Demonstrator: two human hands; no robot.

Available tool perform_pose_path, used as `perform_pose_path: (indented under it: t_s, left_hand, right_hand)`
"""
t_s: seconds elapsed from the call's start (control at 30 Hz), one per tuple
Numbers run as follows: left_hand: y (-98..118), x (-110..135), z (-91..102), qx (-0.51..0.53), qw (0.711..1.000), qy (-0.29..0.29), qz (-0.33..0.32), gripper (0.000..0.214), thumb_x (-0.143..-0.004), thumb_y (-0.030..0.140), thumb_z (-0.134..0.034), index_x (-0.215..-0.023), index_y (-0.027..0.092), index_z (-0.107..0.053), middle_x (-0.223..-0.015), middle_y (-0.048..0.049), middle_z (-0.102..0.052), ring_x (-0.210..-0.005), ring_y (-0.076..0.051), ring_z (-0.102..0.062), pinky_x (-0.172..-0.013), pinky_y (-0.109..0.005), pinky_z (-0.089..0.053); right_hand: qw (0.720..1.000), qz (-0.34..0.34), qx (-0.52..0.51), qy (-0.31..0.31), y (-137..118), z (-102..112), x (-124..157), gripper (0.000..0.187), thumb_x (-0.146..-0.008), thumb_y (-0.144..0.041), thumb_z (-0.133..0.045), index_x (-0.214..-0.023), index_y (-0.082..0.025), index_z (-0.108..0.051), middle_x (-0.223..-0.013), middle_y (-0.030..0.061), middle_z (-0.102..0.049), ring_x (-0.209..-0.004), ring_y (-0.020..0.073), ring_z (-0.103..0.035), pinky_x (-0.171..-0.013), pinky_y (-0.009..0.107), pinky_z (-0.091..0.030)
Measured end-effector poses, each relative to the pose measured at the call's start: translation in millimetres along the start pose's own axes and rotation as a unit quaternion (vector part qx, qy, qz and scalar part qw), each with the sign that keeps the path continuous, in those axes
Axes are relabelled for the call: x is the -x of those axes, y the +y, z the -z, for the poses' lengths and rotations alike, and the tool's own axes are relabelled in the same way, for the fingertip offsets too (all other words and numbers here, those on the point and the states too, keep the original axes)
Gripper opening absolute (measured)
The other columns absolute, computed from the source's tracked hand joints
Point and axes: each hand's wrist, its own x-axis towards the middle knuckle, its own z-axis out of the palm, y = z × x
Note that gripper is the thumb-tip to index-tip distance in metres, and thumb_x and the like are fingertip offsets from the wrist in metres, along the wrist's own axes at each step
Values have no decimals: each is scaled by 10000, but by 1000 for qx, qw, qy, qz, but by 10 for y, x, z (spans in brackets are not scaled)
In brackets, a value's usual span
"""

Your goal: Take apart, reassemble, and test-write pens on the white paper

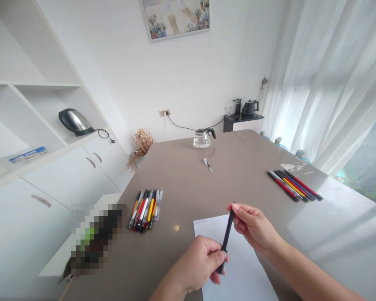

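A slim black pen (227, 234) is held between both hands above a white sheet of paper (241, 267). My left hand (198, 264) pinches its lower end with curled fingers. My right hand (254, 225) grips its upper end between thumb and fingertips. The pen stands nearly upright, tilted a little to the right. A bundle of several pens (145, 209) in red, yellow, black and white lies to the left on the grey-brown table (188, 179). Another row of several pens (294, 185) lies to the right.
A single pen (207, 164) lies farther back, before a glass jug (203, 137). A kettle (75, 121) sits on the white shelf at left. A black kettle set (246, 108) stands on a small cabinet. Dried grass (141, 145) is by the wall. Curtains hang at right.
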Motion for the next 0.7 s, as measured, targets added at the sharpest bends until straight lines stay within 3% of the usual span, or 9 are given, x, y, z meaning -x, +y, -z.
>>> perform_pose_path:
  t_s: [0.23, 0.37, 0.47, 0.53, 0.6, 0.7]
  left_hand:
    - [18, 5, -78, -59, 997, 47, -12, 285, -759, 325, -402, -621, 127, -554, -571, -19, -558, -427, -90, -499, -422, -188, -352]
    - [42, -47, -136, 15, 997, 73, -14, 279, -740, 358, -460, -658, 118, -576, -595, -25, -560, -466, -104, -525, -469, -214, -402]
    - [69, -85, -135, 103, 990, 89, -35, 279, -740, 377, -485, -779, 119, -584, -676, -51, -599, -543, -132, -573, -509, -229, -415]
    - [69, -95, -117, 118, 988, 85, -55, 295, -744, 389, -490, -798, 118, -595, -700, -66, -615, -594, -149, -585, -524, -232, -412]
    - [52, -97, -92, 99, 990, 72, -67, 309, -731, 400, -511, -736, 109, -618, -664, -67, -616, -605, -156, -578, -541, -240, -412]
    - [31, -93, -28, 65, 988, 115, -80, 310, -688, 409, -566, -643, 108, -625, -577, -42, -587, -564, -140, -541, -548, -237, -401]
  right_hand:
    - [999, 31, 18, 12, -9, 5, 9, 267, -703, -390, -567, -713, -124, -586, -424, -63, -291, -420, 55, -244, -410, 205, -205]
    - [998, 52, 24, 7, -43, -15, 32, 270, -730, -397, -534, -790, -140, -592, -478, -50, -345, -457, 64, -315, -448, 209, -283]
    - [995, 43, 68, -62, -30, -44, 82, 300, -757, -411, -489, -894, -158, -575, -675, 1, -473, -548, 80, -421, -525, 232, -354]
    - [983, 24, 127, -129, 1, -70, 121, 272, -746, -401, -507, -806, -145, -577, -755, 18, -490, -581, 89, -463, -553, 244, -375]
    - [971, 0, 168, -170, 28, -93, 150, 266, -741, -396, -513, -688, -136, -542, -707, 8, -485, -560, 91, -474, -536, 241, -378]
    - [972, 1, 186, -146, 22, -98, 160, 280, -771, -405, -459, -681, -144, -505, -647, -1, -499, -564, 92, -471, -536, 229, -369]
